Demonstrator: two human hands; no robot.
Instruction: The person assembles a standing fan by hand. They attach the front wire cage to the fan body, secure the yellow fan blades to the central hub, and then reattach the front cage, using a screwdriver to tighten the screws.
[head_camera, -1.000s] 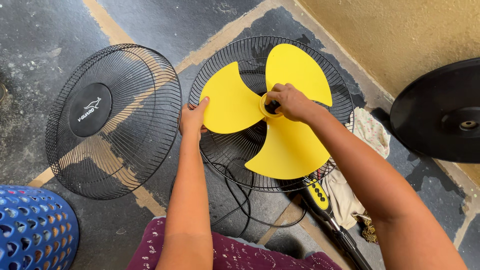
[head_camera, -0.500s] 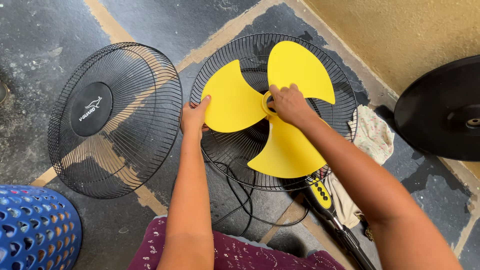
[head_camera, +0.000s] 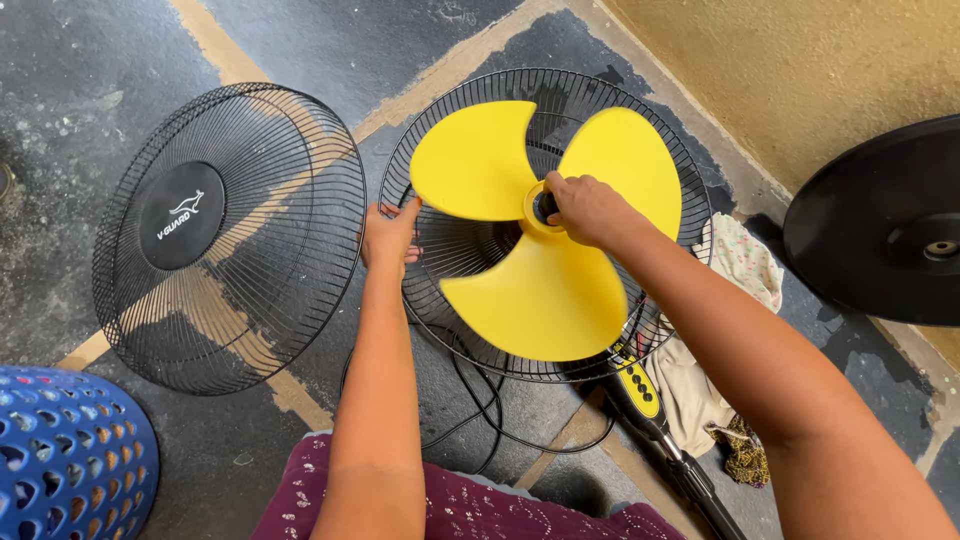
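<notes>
You look down at a yellow three-bladed fan blade (head_camera: 545, 215) lying over a round black rear grille (head_camera: 440, 255) on the floor (head_camera: 90, 70). Your right hand (head_camera: 588, 208) sits on the hub at the blade's centre, its fingers (head_camera: 562, 192) curled and pinched around the small dark knob there. Your left hand (head_camera: 388, 238) is at the grille's left rim, beside the tip of the upper-left blade; its fingers (head_camera: 408, 212) are loosely spread, their tips touching the blade's edge and the wires.

Left of the grille, just beside it, leans a second black wire guard (head_camera: 230, 235) with a solid centre disc. Below the grille lie a black cord (head_camera: 470, 400) and the fan's stem with a yellow button panel (head_camera: 638, 385). To its right sit crumpled cloths (head_camera: 745, 265) and, farther right, a black round base (head_camera: 880, 225). A blue perforated basket (head_camera: 70, 455) sits far lower left.
</notes>
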